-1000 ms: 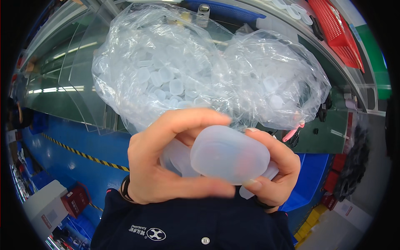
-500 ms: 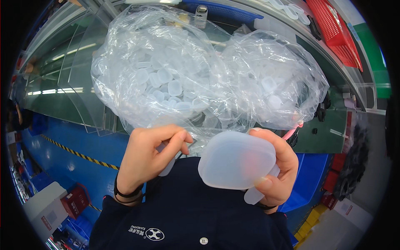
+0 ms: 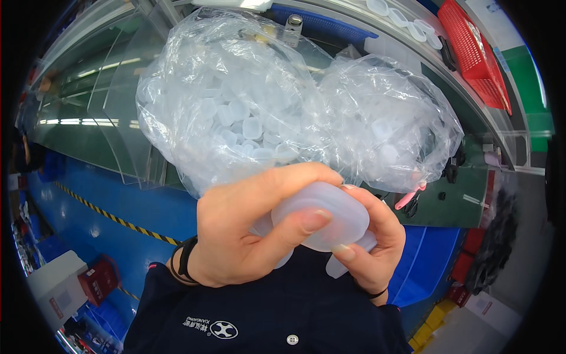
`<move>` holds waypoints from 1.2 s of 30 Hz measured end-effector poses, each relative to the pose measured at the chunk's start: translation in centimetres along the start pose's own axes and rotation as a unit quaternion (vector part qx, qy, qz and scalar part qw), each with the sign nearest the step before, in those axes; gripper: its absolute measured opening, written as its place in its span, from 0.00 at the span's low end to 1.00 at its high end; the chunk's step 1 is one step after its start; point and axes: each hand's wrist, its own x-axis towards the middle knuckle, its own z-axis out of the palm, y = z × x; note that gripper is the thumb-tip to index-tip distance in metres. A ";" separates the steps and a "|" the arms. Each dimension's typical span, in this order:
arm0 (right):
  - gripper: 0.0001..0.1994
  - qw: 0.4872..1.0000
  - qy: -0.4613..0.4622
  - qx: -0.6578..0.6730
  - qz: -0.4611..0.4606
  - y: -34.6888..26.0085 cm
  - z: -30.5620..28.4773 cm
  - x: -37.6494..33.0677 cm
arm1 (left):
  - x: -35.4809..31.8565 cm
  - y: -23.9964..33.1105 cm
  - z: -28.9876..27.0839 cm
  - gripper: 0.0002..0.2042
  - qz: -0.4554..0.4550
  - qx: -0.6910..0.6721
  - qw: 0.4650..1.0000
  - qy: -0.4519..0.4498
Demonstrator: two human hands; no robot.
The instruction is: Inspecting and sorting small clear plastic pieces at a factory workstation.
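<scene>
Both hands hold a frosted, translucent plastic box (image 3: 342,209) with rounded corners, in front of my chest. My left hand (image 3: 236,227) grips its left side, thumb pressed on the near face and fingers over the far edge. On the other side my right hand (image 3: 380,233) pinches it between thumb and fingers. A smaller frosted piece (image 3: 359,245) sits in my right palm. Under my left fingers another frosted piece (image 3: 283,259) shows in part. Beyond my hands, a large clear plastic bag (image 3: 177,130) holds many small frosted lids (image 3: 252,127).
A second clear bag (image 3: 383,76) of frosted pieces lies to the right. Pink-handled scissors (image 3: 407,199) rest near it on the green table (image 3: 460,209). A red basket (image 3: 471,53), a blue tray (image 3: 321,20) and a metal-topped bottle (image 3: 293,26) stand at the back.
My left hand has moved right and taken hold of the frosted box. The box has shifted slightly and tilted between both hands. My right hand keeps its grip.
</scene>
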 end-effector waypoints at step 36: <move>0.24 0.999 -0.048 -0.020 0.002 -2.8 -0.7 -0.1 | -2.4 0.2 -1.2 0.26 -0.226 -0.310 0.920 -0.080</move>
